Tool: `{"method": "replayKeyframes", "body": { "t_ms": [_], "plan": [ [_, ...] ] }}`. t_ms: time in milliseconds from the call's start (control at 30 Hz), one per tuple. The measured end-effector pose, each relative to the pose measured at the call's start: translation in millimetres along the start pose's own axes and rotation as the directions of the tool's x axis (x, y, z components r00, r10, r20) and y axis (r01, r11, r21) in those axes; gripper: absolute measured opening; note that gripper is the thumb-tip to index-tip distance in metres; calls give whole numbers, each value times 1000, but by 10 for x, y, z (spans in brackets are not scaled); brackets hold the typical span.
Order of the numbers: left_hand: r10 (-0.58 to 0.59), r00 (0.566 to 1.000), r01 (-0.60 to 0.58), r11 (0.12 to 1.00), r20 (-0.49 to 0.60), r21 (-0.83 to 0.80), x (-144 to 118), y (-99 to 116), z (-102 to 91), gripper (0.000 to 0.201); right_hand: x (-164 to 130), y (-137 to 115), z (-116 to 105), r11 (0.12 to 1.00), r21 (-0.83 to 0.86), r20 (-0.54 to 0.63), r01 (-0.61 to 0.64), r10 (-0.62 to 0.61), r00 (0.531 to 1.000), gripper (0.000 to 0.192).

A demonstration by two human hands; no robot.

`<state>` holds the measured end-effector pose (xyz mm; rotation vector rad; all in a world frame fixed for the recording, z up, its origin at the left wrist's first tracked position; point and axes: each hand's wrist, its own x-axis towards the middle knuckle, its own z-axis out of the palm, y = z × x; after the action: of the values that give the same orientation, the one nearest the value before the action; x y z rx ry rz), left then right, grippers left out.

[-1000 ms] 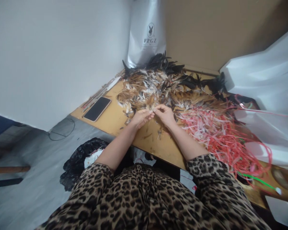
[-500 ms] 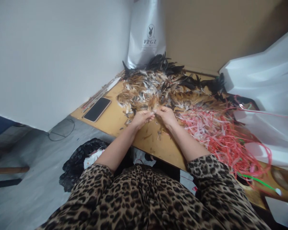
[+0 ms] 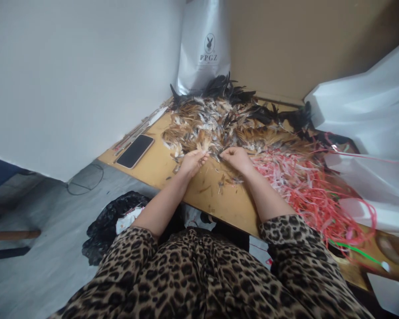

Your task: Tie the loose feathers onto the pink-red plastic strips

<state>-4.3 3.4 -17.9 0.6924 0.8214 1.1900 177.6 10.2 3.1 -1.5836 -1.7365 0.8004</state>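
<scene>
A big heap of brown, white and black feathers (image 3: 219, 119) covers the back of the wooden table (image 3: 159, 170). My left hand (image 3: 193, 161) rests at the heap's near edge, fingers pinched on a small bunch of brown feathers (image 3: 204, 148). A little to the right, my right hand (image 3: 236, 157) pinches at feathers at the heap's edge. A small gap separates the two hands. A few loose feathers (image 3: 224, 180) lie on the table just in front of them.
A tangle of red and pink plastic strips (image 3: 302, 186) lies right of my right hand. A black phone (image 3: 134, 150) and thin sticks (image 3: 138, 128) lie at the table's left edge. A silver bag (image 3: 204, 44) stands behind the heap; white bags (image 3: 369, 119) sit at right.
My hands were touching fingertip to fingertip over the feathers; they have drawn apart, the right hand shifting right and slightly toward the heap.
</scene>
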Motion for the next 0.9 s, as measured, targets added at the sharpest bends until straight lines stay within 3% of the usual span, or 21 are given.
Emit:
{"method": "replayKeyframes", "body": {
  "t_ms": [133,267,333,433,567,900],
  "plan": [
    [7,1000,-7,1000,11,12,-12,-2,8,16,-59,-55,68,943,-331,12,27,-24,1000,24],
    [7,1000,-7,1000,22,-8,-9,-9,2,16,-98,-120,111,903,-427,5,46,-48,999,18],
    [6,1000,-6,1000,17,-15,2,-12,-8,14,-92,-122,93,948,-315,-1,37,-39,999,16],
    [-18,1000,18,1000,6,-20,16,-10,-20,10,-63,-108,46,996,45,53,-74,71,996,13],
    [-70,997,70,997,36,-26,12,0,-23,10,-25,-93,16,878,433,130,-204,163,978,14],
    [-103,985,103,995,141,4,-40,5,18,15,-28,-151,54,654,732,149,-191,120,982,23]
  ]
}}
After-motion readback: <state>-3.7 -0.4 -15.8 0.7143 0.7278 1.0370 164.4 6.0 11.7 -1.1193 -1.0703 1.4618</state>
